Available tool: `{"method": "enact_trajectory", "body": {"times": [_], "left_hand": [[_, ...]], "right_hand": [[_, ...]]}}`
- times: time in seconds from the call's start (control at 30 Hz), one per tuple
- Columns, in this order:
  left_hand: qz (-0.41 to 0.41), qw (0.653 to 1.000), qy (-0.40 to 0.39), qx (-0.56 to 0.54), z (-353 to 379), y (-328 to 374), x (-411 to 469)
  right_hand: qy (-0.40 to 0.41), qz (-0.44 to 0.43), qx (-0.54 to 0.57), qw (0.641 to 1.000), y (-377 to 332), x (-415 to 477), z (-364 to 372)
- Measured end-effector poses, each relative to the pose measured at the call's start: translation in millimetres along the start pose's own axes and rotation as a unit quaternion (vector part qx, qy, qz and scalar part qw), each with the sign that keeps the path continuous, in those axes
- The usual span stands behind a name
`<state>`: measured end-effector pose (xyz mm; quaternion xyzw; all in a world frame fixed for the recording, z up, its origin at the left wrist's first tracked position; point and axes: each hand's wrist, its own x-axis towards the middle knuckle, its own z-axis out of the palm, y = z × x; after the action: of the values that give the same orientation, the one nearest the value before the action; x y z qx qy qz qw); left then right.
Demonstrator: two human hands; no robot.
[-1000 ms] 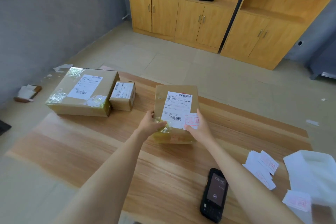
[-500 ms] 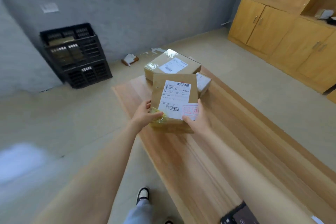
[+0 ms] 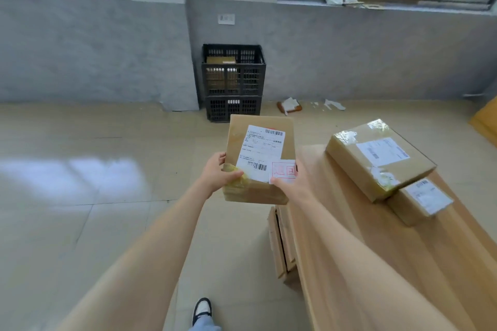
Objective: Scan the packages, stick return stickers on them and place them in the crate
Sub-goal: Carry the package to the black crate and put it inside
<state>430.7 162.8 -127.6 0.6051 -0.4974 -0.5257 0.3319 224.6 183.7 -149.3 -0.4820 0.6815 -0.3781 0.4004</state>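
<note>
The left hand (image 3: 217, 174) grips the near-left corner of a rectangular cardboard package (image 3: 286, 140), thumb over crinkled yellowish tape, and the right hand (image 3: 289, 185) grips the near-right corner, thumb on the red-printed return sticker (image 3: 283, 170) that overlaps the white shipping label (image 3: 262, 150). The box is held in the air above the glossy tiled floor, just off the end of the wood-grain table (image 3: 349, 236). Ahead, against the grey wall, a black slatted plastic crate (image 3: 233, 70) with brown boxes showing through its slots sits stacked on a second one (image 3: 233, 109), while a flat, tape-shiny parcel (image 3: 379, 158) and a smaller box (image 3: 421, 200) lie touching on the table.
</note>
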Motion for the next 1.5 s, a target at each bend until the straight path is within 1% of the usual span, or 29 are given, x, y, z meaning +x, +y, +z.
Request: {"method": "enact_trajectory", "body": {"times": [0.17, 0.37, 0.5, 0.67, 0.83, 1.0, 1.17, 1.5], "left_hand": [[0.014, 0.999, 0.022, 0.022, -63, 8, 61], [0.027, 0.998, 0.032, 0.041, -121, 23, 131], [0.023, 0.998, 0.037, 0.050, -139, 29, 176], [0.020, 0.997, 0.041, 0.063, -146, 45, 245], [0.016, 0.995, 0.061, 0.071, -147, 71, 329], [0.019, 0.993, 0.077, 0.083, -150, 122, 422], [0.034, 0.990, 0.096, 0.097, -151, 169, 506], [0.012, 0.991, 0.079, 0.105, -147, 197, 663]], "right_hand": [[-0.029, -0.016, 0.015, 0.999, -39, 62, 56], [-0.001, -0.013, -0.002, 1.000, -88, 120, 103], [-0.009, -0.002, -0.004, 1.000, -107, 162, 121], [-0.012, 0.008, -0.002, 1.000, -119, 229, 132], [-0.026, -0.002, 0.011, 1.000, -136, 324, 138], [-0.046, -0.017, 0.016, 0.999, -168, 434, 137], [-0.048, -0.034, 0.003, 0.998, -202, 533, 129], [-0.044, -0.008, -0.013, 0.999, -214, 685, 138]]}}
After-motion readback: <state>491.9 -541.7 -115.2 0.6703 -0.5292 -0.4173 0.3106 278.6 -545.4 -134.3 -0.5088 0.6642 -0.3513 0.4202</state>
